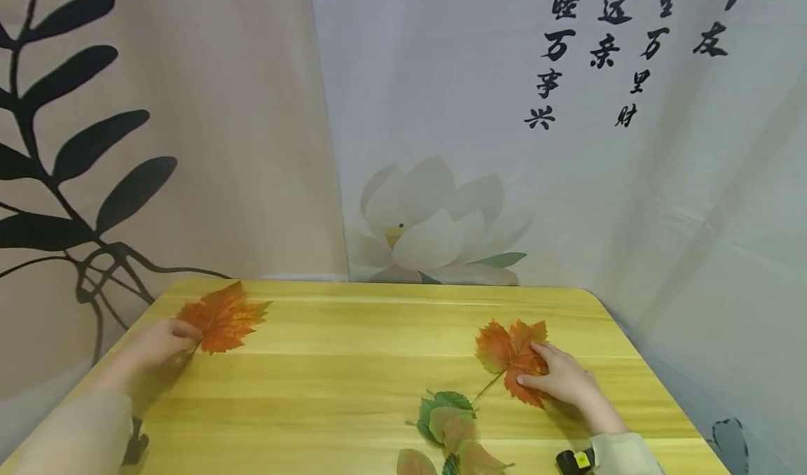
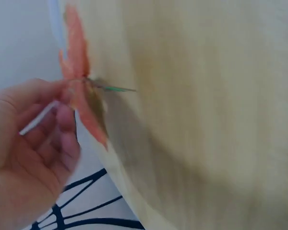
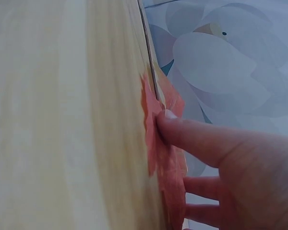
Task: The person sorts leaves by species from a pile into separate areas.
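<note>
At the table's far left corner my left hand (image 1: 160,343) pinches an orange artificial maple leaf (image 1: 228,321) near its base, where the stem begins. In the left wrist view this leaf (image 2: 78,43) shows nearly edge-on, with thumb and fingertips meeting at its middle. Over on the right side, my right hand (image 1: 566,378) grips a second orange maple leaf (image 1: 512,354) by its right part. The right wrist view shows the thumb on one face of that leaf (image 3: 153,139) and fingers at the other. Its thin stem (image 3: 149,48) points away from the hand.
Several green and orange-green leaves (image 1: 455,426) lie at the table's front, right of the middle, near the right leaf's stem. A small black object with a yellow label (image 1: 575,460) is by the right sleeve. A printed curtain (image 1: 265,146) hangs behind the yellow wooden table (image 1: 353,335).
</note>
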Available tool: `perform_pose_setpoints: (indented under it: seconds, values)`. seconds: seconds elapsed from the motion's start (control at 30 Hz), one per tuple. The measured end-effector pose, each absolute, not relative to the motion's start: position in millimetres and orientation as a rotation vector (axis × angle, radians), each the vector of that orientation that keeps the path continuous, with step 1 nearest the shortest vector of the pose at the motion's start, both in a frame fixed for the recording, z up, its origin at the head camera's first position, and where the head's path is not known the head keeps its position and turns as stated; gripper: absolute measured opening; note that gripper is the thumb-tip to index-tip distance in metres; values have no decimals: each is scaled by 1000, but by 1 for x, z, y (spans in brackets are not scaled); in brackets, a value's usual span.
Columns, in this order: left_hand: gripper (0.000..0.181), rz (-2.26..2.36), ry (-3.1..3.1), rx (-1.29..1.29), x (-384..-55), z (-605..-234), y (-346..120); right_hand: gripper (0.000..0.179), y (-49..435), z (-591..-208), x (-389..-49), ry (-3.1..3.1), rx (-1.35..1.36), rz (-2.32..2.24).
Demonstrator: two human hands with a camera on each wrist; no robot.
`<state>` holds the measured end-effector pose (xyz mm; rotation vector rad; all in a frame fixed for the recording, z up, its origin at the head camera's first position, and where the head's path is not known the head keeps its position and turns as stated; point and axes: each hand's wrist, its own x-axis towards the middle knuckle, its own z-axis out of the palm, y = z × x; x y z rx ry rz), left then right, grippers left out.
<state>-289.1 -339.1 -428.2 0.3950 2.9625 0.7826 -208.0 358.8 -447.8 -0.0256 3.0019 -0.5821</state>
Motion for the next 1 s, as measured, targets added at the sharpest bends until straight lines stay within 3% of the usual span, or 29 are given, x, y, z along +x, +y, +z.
perform_pose_setpoints:
  seconds: [0.1,0.4,0.8,1.0]
  values:
    - [32,919,3007,424,-292,-422,-334,91,362,-448,-208,3004,-31,-569]
    - [70,1218,2877,220,-298,-414,-322,90,367,-449,-207,2996,-63,-596]
    - [71,1121,2880,422,-312,-450,-341,89,362,-447,-205,2979,-58,-607]
    - [70,1065,2870,408,-316,-461,-346,84,363,-448,-209,3000,-188,-706]
